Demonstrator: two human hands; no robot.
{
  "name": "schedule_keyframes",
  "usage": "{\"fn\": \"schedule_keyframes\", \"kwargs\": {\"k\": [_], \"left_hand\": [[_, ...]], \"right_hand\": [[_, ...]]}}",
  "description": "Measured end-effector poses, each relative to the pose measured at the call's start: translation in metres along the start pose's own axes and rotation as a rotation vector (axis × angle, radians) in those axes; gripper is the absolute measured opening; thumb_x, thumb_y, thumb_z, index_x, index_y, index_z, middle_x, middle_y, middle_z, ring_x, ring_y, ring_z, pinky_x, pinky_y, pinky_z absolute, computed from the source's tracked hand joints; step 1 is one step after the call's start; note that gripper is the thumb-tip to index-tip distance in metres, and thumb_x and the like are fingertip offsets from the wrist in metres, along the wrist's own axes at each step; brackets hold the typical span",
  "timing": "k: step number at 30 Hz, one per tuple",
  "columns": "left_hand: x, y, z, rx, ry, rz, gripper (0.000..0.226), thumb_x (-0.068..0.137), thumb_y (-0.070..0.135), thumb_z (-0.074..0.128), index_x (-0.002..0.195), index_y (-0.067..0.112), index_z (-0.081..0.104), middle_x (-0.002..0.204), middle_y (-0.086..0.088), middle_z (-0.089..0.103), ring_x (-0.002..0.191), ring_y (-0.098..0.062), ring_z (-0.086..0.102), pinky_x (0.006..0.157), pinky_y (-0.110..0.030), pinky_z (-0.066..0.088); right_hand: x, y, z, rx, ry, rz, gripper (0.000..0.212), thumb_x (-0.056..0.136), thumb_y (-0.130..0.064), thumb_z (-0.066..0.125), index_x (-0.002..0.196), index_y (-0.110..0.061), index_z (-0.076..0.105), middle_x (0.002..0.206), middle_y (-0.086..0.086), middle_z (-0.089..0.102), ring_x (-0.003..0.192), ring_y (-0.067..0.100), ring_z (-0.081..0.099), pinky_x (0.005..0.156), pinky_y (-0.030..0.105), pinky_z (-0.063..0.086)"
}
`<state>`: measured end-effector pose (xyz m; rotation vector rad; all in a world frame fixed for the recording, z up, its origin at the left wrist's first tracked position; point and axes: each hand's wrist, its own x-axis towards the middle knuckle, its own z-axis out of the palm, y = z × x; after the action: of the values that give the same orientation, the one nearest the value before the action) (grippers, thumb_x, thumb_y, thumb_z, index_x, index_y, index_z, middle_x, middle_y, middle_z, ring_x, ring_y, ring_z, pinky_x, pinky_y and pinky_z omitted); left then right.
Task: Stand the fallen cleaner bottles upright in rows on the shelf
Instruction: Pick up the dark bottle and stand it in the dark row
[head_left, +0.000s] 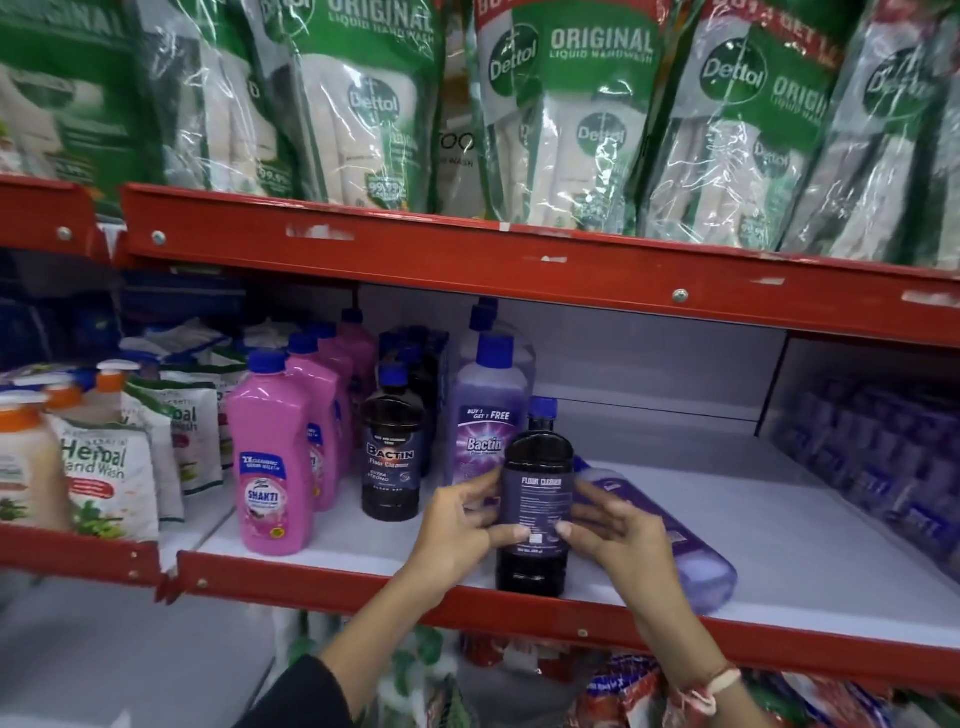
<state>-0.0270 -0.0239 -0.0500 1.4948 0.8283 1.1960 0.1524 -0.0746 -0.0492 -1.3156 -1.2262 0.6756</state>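
White shelf (779, 519), front edge: left hand (457, 525) and right hand (613, 519) clamping upright dark bottle (537, 499). Lying just right of it: fallen purple bottle (691, 551), cap pointing back-left, nearest right hand.

Black sleeve (306, 691) (left); red wrist thread (709, 686) (right).

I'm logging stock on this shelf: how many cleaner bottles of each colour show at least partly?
Pink bottles: 4
Dark bottles: 2 clear, more hidden behind
Purple bottles: 3, one fallen bottle
Total: 9 at least
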Motion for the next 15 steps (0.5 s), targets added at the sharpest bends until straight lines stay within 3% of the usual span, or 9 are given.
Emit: {"fn": "schedule_keyframes", "kwargs": {"k": [5,12,15], "left_hand": [[-0.010,-0.001,-0.057,-0.001,0.031,0.031,0.077,0.062,-0.023,0.071,0.128,0.011,0.051,0.104,0.002,0.068,0.080,-0.003,0.071,0.069,-0.017,0.057],[-0.025,-0.010,-0.120,-0.019,0.147,0.076,0.076,0.064,-0.023,0.069,0.132,0.000,0.047,0.116,-0.018,0.065,0.086,-0.002,0.070,0.075,-0.018,0.058],[-0.028,-0.009,-0.122,-0.009,0.149,0.095,0.076,0.067,-0.023,0.066,0.135,0.003,0.043,0.116,-0.015,0.064,0.087,0.001,0.070,0.074,-0.015,0.056]], "right_hand": [[-0.008,-0.011,0.052,0.106,-0.031,-0.028,0.043,0.074,-0.001,0.078,0.111,-0.019,0.070,0.095,0.004,0.078,0.089,0.014,0.074,0.077,0.029,0.061],[-0.013,-0.019,0.125,0.119,-0.064,-0.128,0.042,0.073,0.002,0.077,0.099,-0.030,0.068,0.099,-0.004,0.076,0.091,0.009,0.073,0.083,0.022,0.057],[-0.015,-0.015,0.135,0.077,-0.038,-0.154,0.040,0.072,-0.002,0.079,0.098,-0.031,0.067,0.099,-0.008,0.075,0.090,0.003,0.072,0.080,0.014,0.055]]}}
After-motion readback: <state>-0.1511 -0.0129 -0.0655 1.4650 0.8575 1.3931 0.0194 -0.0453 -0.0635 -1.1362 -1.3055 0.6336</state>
